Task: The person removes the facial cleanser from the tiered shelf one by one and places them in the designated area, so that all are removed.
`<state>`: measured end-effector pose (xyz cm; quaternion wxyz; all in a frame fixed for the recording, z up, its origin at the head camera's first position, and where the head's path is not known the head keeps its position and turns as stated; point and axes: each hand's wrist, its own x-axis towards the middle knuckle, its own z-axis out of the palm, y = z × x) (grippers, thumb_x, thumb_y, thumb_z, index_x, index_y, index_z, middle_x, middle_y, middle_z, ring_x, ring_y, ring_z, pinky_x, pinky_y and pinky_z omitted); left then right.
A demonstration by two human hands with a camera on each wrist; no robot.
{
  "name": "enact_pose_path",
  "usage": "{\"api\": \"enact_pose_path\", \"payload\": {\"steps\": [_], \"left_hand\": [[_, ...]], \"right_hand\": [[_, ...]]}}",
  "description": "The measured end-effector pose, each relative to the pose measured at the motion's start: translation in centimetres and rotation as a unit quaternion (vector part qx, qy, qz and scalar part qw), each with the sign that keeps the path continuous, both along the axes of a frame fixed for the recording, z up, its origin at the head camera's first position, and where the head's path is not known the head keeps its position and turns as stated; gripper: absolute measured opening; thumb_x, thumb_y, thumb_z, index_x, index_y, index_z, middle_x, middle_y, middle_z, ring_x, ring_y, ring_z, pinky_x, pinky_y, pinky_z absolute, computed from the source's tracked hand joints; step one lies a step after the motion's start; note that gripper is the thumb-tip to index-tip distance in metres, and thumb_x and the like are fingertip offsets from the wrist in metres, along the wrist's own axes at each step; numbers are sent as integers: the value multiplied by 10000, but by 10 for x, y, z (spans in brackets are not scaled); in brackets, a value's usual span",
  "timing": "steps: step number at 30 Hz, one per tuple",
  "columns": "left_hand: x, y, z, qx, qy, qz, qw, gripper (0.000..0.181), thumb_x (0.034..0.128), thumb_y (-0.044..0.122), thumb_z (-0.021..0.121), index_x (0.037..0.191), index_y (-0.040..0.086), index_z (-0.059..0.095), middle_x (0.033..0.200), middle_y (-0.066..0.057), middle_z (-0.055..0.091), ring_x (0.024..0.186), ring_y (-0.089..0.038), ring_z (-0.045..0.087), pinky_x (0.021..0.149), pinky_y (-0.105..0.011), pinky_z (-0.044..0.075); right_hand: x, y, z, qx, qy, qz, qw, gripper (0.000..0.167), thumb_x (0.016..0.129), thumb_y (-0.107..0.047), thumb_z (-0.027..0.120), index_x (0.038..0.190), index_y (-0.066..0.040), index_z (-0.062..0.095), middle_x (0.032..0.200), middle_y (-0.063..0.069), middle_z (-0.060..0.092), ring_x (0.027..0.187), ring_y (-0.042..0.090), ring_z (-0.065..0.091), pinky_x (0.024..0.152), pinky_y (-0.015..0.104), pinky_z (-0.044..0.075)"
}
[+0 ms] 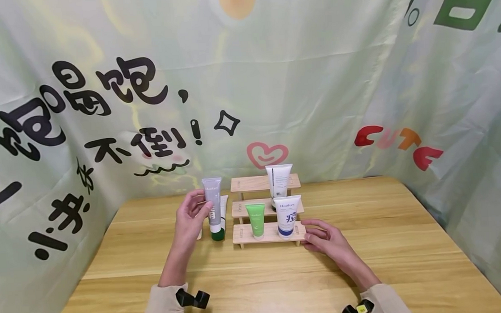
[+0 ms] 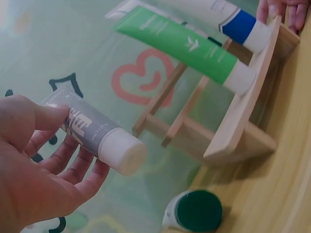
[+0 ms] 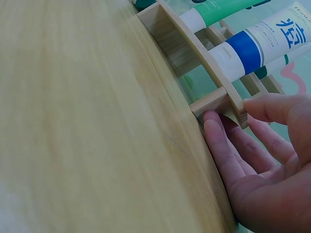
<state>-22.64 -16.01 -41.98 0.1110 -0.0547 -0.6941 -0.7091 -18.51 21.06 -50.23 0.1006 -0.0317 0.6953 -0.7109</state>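
Observation:
The left hand [image 1: 191,217] pinches a grey tube [image 1: 213,202] with a white cap, held upright above the table left of the wooden rack [image 1: 267,207]. In the left wrist view the thumb lies across the grey tube [image 2: 90,124]. The right hand [image 1: 327,242] holds the right end of the rack's lowest step, thumb above and fingers by the leg, as the right wrist view shows. On that step stand a green tube [image 1: 256,220] and a white tube with a blue band [image 1: 286,215]. Another white tube [image 1: 279,181] stands on a higher step.
Behind the grey tube, a white tube with a dark green cap [image 1: 218,235] stands on the wooden table [image 1: 256,287]. A pale edge of something [image 1: 200,235] shows beside the left hand. A printed curtain [image 1: 315,102] hangs behind the table and at both sides.

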Motion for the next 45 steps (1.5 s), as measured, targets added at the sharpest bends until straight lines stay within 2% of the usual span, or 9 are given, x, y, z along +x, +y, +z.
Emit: {"api": "enact_pose_path", "payload": {"steps": [5, 14, 21, 26, 33, 37, 40, 42, 45], "left_hand": [[0, -11, -3, 7, -3, 113, 9999, 365, 970, -58, 643, 1314, -22, 527, 1280, -234, 606, 1051, -149, 657, 885, -247, 539], [-1, -29, -7, -83, -229, 341, 9991, 382, 993, -15, 631, 1358, 22, 523, 1328, -196, 596, 1089, -193, 647, 863, -277, 561], [-3, -43, -13, 177, -403, 561, 9975, 379, 1018, 18, 606, 1381, 30, 499, 1325, -168, 574, 1073, -161, 636, 802, -269, 567], [-6, -52, -17, 259, -602, 610, 9960, 361, 1051, 54, 555, 1400, 44, 463, 1337, -153, 542, 1081, -165, 596, 770, -257, 532], [-12, -59, -28, 466, -807, 660, 9935, 347, 1081, 89, 499, 1416, 23, 442, 1245, -74, 571, 1075, -153, 568, 822, -271, 524], [-14, -64, -36, 619, -1041, 851, 9890, 361, 1088, 134, 499, 1425, 14, 450, 1093, 33, 622, 986, -110, 576, 797, -250, 502], [-15, -69, -40, 956, -1286, 911, 9829, 378, 1083, 123, 506, 1440, 12, 445, 996, 88, 630, 920, -87, 570, 767, -236, 489], [-17, -73, -42, 1214, -1395, 857, 9790, 408, 1067, 63, 491, 1464, -2, 420, 1010, 59, 607, 912, -92, 549, 766, -226, 475], [-18, -77, -43, 1394, -1546, 723, 9754, 521, 1018, -41, 451, 1529, -7, 357, 1163, -43, 551, 988, -119, 517, 816, -220, 464]], "right_hand": [[0, 0, 2, -15, -95, -94, 9999, 498, 1023, -56, 613, 1483, 42, 448, 1407, 315, 545, 1120, 318, 679, 932, 383, 569], [-2, -1, 2, 1, -187, -84, 9998, 502, 1024, -57, 616, 1487, 34, 447, 1399, 301, 559, 1120, 317, 679, 929, 383, 571], [-2, 0, 2, 57, -145, -73, 9999, 502, 1026, -73, 620, 1486, 34, 449, 1394, 299, 566, 1117, 315, 681, 923, 377, 573], [-2, 0, 0, -4, -97, -25, 9999, 503, 1024, -73, 624, 1480, 47, 447, 1387, 308, 566, 1107, 309, 685, 923, 378, 573], [-3, 1, -2, -62, -40, 7, 10000, 506, 1020, -72, 631, 1472, 59, 448, 1381, 315, 565, 1097, 295, 688, 923, 381, 573], [-2, 1, -2, -67, -32, 16, 10000, 504, 1020, -71, 629, 1471, 61, 447, 1382, 318, 562, 1101, 296, 687, 923, 383, 573], [-2, 1, -2, -60, -37, 40, 10000, 506, 1022, -71, 627, 1474, 61, 442, 1385, 318, 561, 1106, 297, 685, 926, 383, 572], [-2, 1, -1, -59, -49, 35, 10000, 508, 1022, -74, 628, 1475, 60, 442, 1384, 315, 563, 1106, 297, 684, 926, 382, 572], [-2, 1, -1, -58, -69, 29, 10000, 515, 1022, -82, 631, 1478, 59, 440, 1384, 312, 566, 1104, 300, 686, 926, 380, 571]]}}
